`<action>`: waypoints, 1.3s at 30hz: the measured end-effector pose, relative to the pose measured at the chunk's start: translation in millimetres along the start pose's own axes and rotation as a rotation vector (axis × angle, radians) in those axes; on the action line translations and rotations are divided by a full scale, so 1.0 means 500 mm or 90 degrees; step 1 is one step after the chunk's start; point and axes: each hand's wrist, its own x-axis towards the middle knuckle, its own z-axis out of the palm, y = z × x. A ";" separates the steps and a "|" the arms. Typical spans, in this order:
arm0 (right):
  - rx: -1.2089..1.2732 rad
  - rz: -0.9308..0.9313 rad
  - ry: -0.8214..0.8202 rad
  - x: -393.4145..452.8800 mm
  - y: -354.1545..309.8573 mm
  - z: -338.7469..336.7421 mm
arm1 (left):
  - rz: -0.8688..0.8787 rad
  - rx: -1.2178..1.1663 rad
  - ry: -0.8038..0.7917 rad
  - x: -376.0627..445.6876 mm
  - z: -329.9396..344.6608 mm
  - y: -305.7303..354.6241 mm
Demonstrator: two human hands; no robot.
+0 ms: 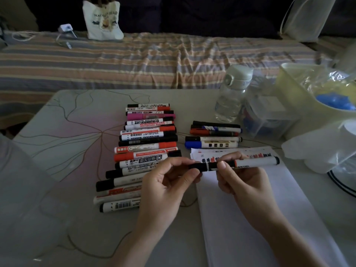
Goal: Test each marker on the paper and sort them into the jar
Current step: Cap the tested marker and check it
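Note:
I hold a white whiteboard marker (256,162) level over the top of the white paper (250,209). My left hand (165,187) pinches its black cap (197,167), and my right hand (242,178) grips the barrel beside the cap. Red and black test scribbles (258,156) mark the paper's far edge. A long row of several markers (146,145) lies left of the paper. A smaller group of several markers (213,134) lies beyond the paper. A clear plastic jar (267,116) with blue things inside stands at the back right.
A water bottle (231,93) stands next to the jar. A pale yellow tub (300,93) with plastic wrap and a white container (327,151) crowd the right edge. Behind the table (57,151) runs a striped bed with a tote bag (102,20).

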 end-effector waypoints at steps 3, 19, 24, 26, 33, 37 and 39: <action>-0.036 0.019 -0.002 0.001 0.001 -0.002 | 0.015 0.004 0.010 0.000 0.002 0.000; -0.036 0.151 -0.077 -0.005 -0.115 -0.043 | 0.039 0.012 0.062 -0.008 -0.032 0.037; -0.459 0.050 -0.049 0.002 -0.147 -0.058 | -0.024 0.033 0.034 0.006 -0.044 0.045; -0.526 0.028 -0.068 0.002 -0.161 -0.064 | -0.018 0.054 0.011 -0.002 -0.049 0.056; -0.730 0.022 -0.195 0.022 -0.161 -0.039 | 0.059 0.231 -0.021 -0.018 -0.090 0.070; -0.801 -0.052 -0.091 0.063 -0.158 -0.052 | 0.108 0.460 -0.011 -0.027 -0.126 0.057; -0.784 -0.053 0.037 0.099 -0.157 -0.068 | 0.126 0.573 -0.018 -0.042 -0.149 0.053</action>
